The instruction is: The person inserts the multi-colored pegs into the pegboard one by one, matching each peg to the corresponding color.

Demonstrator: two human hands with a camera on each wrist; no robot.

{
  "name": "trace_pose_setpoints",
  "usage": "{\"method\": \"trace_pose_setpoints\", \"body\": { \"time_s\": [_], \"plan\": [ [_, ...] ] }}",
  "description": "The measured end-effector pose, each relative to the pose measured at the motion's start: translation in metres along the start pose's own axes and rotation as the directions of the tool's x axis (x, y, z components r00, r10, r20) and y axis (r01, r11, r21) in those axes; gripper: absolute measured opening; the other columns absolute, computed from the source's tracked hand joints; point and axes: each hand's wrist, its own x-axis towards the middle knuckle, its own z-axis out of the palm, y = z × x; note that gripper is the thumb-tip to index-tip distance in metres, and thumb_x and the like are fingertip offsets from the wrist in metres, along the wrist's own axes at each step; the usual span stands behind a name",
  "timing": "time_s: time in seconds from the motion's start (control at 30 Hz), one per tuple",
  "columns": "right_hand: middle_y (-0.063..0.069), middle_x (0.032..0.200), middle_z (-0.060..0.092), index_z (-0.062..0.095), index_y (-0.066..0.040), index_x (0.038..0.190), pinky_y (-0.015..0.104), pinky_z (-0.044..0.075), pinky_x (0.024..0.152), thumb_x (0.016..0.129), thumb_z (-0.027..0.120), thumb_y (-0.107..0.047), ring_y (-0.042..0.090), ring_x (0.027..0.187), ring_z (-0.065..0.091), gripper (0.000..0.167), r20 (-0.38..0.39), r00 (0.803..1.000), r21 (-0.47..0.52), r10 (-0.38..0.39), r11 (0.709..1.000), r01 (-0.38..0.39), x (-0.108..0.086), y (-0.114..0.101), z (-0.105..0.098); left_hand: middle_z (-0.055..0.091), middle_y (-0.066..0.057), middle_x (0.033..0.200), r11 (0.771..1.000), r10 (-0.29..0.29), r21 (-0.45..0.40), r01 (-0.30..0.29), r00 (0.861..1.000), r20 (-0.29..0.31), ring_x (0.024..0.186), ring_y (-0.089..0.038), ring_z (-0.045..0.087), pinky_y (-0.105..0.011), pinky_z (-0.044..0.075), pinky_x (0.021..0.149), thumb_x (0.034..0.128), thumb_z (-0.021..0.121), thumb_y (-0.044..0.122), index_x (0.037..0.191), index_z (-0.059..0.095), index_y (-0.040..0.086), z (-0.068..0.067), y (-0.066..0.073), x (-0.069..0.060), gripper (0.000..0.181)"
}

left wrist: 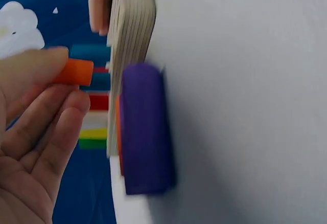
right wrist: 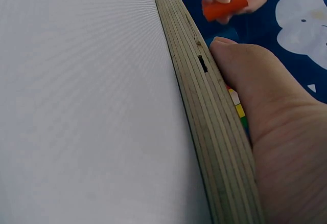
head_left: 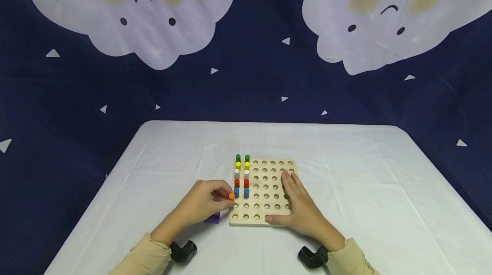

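Note:
My left hand [head_left: 201, 200] pinches an orange peg [head_left: 231, 196] between thumb and fingers, at the near left edge of a wooden peg board [head_left: 261, 201]. In the left wrist view the orange peg [left wrist: 79, 72] is held clear of the board. Two columns of pegs stand upright along the board's left side, in pairs of green [head_left: 238, 157], yellow [head_left: 238, 165], white [head_left: 237, 174], red [head_left: 236, 183] and blue [head_left: 236, 193]. My right hand [head_left: 303, 209] rests on the board's right side with fingers straight, its thumb near the front edge.
Just left of the board, a purple peg [left wrist: 148, 132] lies on the white tablecloth [head_left: 184, 151]. A sliver of orange [left wrist: 120, 137] shows behind it. A dark blue cloth [head_left: 250, 87] with clouds hangs beyond the table.

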Motion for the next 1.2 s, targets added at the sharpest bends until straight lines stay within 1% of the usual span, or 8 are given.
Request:
{"method": "trace_pose_setpoints", "body": {
  "time_s": [0.07, 0.2, 0.33, 0.47, 0.6, 0.73, 0.93, 1.2],
  "plan": [
    [0.007, 0.168, 0.008, 0.010, -0.009, 0.159, 0.065, 0.015, 0.118, 0.065, 0.074, -0.076, 0.036, 0.155, 0.001, 0.132, 0.003, 1.000, 0.000, 0.000, 1.000, 0.000, 0.000, 0.000, 0.000, 0.070, 0.014, 0.082, 0.999, 0.004, -0.032, -0.004, 1.000, -0.014, 0.079, -0.003, 0.066, -0.022, 0.056, 0.072, 0.0848, 0.079, 0.016, 0.090, 0.071, 0.020, 0.007, 0.001, 0.002, 0.011],
    [0.006, 0.168, 0.007, 0.009, -0.010, 0.159, 0.065, 0.014, 0.118, 0.065, 0.073, -0.077, 0.035, 0.155, 0.000, 0.132, 0.011, 1.000, 0.003, 0.003, 1.000, -0.003, 0.000, -0.001, 0.000, 0.071, 0.012, 0.081, 0.999, 0.007, -0.046, -0.008, 1.000, -0.022, 0.075, -0.002, 0.066, -0.021, 0.055, 0.068, 0.0843, 0.079, 0.017, 0.091, 0.071, 0.019, 0.017, 0.002, 0.005, 0.011],
    [0.006, 0.168, 0.008, 0.010, -0.009, 0.159, 0.064, 0.015, 0.118, 0.065, 0.073, -0.077, 0.034, 0.155, 0.001, 0.132, 0.006, 1.000, 0.001, 0.001, 1.000, -0.001, 0.000, -0.002, 0.001, 0.072, 0.011, 0.080, 0.999, 0.044, 0.001, -0.044, 0.999, -0.023, 0.073, 0.001, 0.065, -0.020, 0.054, 0.066, 0.0837, 0.079, 0.018, 0.091, 0.070, 0.017, 0.023, 0.005, 0.009, 0.012],
    [0.006, 0.168, 0.009, 0.011, -0.009, 0.159, 0.064, 0.015, 0.118, 0.065, 0.073, -0.077, 0.035, 0.155, 0.001, 0.132, 0.000, 1.000, -0.002, -0.004, 1.000, 0.004, 0.001, -0.002, 0.001, 0.073, 0.010, 0.080, 0.992, 0.092, 0.088, -0.089, 0.995, -0.032, 0.073, 0.004, 0.065, -0.018, 0.053, 0.067, 0.0839, 0.079, 0.018, 0.090, 0.068, 0.016, 0.025, 0.010, 0.012, 0.013],
    [0.007, 0.168, 0.010, 0.011, -0.009, 0.159, 0.065, 0.016, 0.118, 0.065, 0.073, -0.077, 0.035, 0.155, 0.002, 0.132, 0.001, 1.000, -0.002, -0.006, 1.000, 0.006, 0.001, -0.002, -0.001, 0.073, 0.009, 0.082, 0.986, 0.096, 0.137, -0.092, 0.995, -0.019, 0.073, 0.006, 0.064, -0.016, 0.053, 0.067, 0.0853, 0.078, 0.020, 0.091, 0.067, 0.017, 0.027, 0.015, 0.013, 0.013],
    [0.006, 0.168, 0.009, 0.011, -0.009, 0.159, 0.064, 0.016, 0.118, 0.065, 0.073, -0.077, 0.035, 0.155, 0.002, 0.132, 0.001, 1.000, -0.004, -0.001, 1.000, 0.001, 0.000, -0.001, -0.001, 0.073, 0.008, 0.083, 0.980, 0.106, 0.169, -0.105, 0.994, -0.001, 0.074, 0.006, 0.064, -0.015, 0.052, 0.066, 0.0867, 0.076, 0.021, 0.093, 0.066, 0.017, 0.028, 0.017, 0.013, 0.012],
    [0.006, 0.168, 0.008, 0.010, -0.009, 0.159, 0.064, 0.015, 0.118, 0.065, 0.074, -0.077, 0.035, 0.155, 0.001, 0.133, 0.005, 1.000, 0.002, 0.005, 1.000, -0.005, 0.000, -0.001, -0.001, 0.072, 0.007, 0.083, 0.977, 0.099, 0.188, -0.103, 0.995, 0.030, 0.074, 0.004, 0.063, -0.017, 0.052, 0.066, 0.0871, 0.076, 0.021, 0.094, 0.068, 0.016, 0.025, 0.018, 0.013, 0.012],
    [0.006, 0.168, 0.009, 0.010, -0.009, 0.159, 0.064, 0.015, 0.118, 0.065, 0.073, -0.077, 0.035, 0.155, 0.001, 0.132, 0.002, 1.000, -0.005, 0.003, 1.000, -0.003, 0.000, 0.000, -0.001, 0.072, 0.005, 0.086, 0.966, 0.115, 0.229, -0.116, 0.993, 0.015, 0.076, 0.004, 0.064, -0.014, 0.052, 0.066, 0.0886, 0.074, 0.021, 0.095, 0.067, 0.015, 0.028, 0.019, 0.011, 0.012]
  ]
}}
